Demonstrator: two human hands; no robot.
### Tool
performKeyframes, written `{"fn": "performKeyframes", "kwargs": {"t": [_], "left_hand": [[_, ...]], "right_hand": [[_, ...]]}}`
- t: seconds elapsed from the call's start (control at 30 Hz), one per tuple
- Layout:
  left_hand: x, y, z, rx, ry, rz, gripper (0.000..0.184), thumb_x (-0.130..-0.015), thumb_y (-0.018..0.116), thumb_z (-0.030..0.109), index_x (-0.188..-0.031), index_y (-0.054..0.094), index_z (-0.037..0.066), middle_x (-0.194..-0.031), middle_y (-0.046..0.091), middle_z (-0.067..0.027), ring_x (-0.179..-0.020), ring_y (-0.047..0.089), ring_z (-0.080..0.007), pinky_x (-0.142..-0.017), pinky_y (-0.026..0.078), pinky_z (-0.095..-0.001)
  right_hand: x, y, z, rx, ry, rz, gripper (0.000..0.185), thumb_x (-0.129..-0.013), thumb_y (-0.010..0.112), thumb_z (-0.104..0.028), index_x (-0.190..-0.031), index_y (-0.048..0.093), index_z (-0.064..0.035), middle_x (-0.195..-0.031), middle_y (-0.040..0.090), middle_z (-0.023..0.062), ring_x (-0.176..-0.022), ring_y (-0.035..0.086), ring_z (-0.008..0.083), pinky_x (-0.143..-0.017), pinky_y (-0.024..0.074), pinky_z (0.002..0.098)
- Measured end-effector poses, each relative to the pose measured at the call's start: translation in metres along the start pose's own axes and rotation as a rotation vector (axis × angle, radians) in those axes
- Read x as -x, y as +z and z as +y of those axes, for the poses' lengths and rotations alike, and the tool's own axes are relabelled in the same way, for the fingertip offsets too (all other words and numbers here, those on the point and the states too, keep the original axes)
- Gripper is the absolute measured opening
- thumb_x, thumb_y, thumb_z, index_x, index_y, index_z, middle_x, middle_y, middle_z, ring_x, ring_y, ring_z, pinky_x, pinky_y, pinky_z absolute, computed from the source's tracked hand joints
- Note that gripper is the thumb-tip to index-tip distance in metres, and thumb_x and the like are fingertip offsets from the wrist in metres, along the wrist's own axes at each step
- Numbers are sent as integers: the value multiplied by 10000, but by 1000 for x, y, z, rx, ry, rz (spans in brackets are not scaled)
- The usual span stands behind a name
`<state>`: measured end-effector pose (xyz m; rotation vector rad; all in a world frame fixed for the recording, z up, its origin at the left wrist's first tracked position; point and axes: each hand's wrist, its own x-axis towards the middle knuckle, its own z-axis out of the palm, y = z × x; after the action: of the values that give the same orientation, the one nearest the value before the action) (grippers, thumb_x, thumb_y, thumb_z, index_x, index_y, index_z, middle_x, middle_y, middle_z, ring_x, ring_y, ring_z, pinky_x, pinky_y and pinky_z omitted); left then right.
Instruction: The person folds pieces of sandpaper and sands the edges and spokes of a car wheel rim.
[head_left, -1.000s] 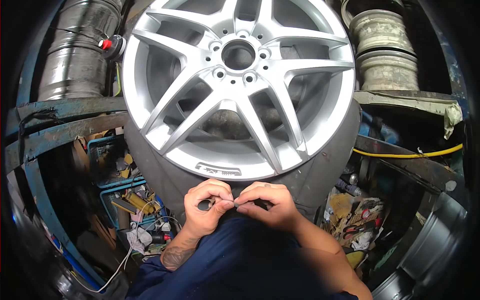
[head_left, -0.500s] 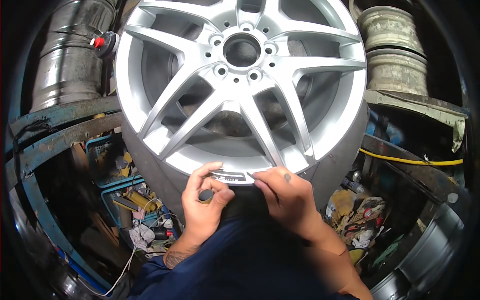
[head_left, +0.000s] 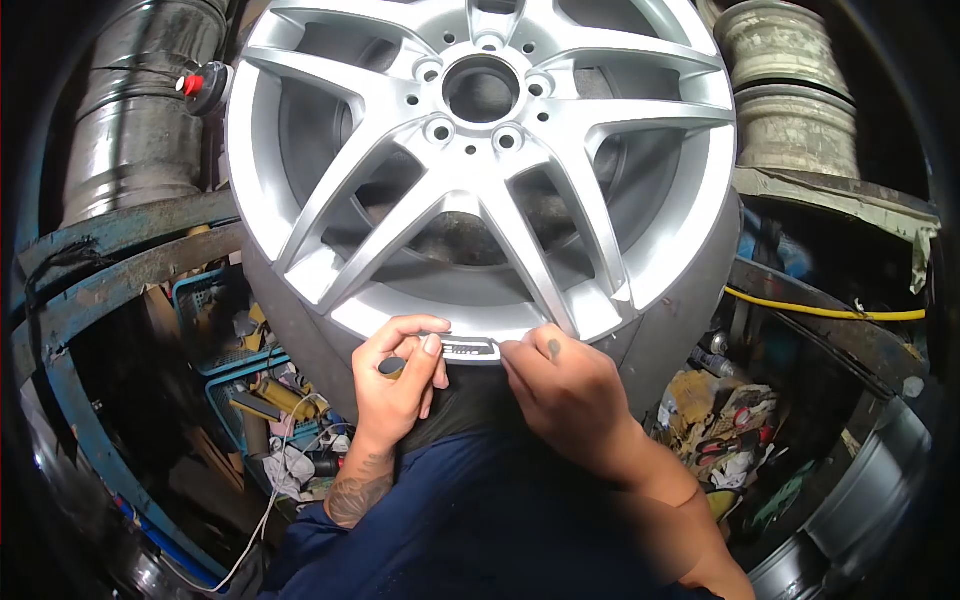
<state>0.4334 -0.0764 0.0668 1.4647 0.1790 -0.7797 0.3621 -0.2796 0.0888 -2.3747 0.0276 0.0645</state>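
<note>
A large silver alloy wheel lies face up in front of me. On its near rim is a small dark label with white marks. My left hand is curled at the label's left end, fingertips touching the rim. In its palm sits a small cylinder with a dark round end. At the label's right end my right hand is closed in a pinch against the rim. A thin dark tip shows by its fingers, but the rest of the held thing is hidden.
Stacked worn wheels stand at the back right, with shiny metal barrels at the left. Blue crates hold clutter at the lower left. A yellow hose crosses a rail at the right.
My left thumb has lifted from low by the cylinder up towards the label. My right hand has shifted slightly left and up, still at the label's right end.
</note>
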Motion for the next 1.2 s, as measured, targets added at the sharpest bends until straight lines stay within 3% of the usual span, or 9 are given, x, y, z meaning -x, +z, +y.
{"fn": "performKeyframes", "kwargs": {"t": [0.3,0.97,1.2], "left_hand": [[-5,-3,2,-62,-2,-53,186,-1036,625,81,-1170,685,-33,-648,650,-49,-412,449,-29,-391,320,-200],[-6,-5,-6,-127,80,-68,199,-1044,596,101,-1163,659,-45,-602,609,-61,-389,430,-48,-361,305,-212],[-4,-6,-7,-139,53,-46,174,-1031,611,62,-1147,693,-38,-612,648,-38,-415,479,-38,-399,346,-211]], "right_hand": [[-3,0,1,67,-13,-38,118,-831,635,-3,-783,542,-58,-779,513,105,-653,601,297,-615,504,407],[-9,-6,5,51,-49,-63,119,-837,630,-21,-772,536,-54,-780,524,109,-625,625,277,-584,523,391],[-6,-11,2,84,-21,-117,98,-825,617,-16,-784,541,-63,-791,529,100,-643,629,262,-596,524,392]]}}
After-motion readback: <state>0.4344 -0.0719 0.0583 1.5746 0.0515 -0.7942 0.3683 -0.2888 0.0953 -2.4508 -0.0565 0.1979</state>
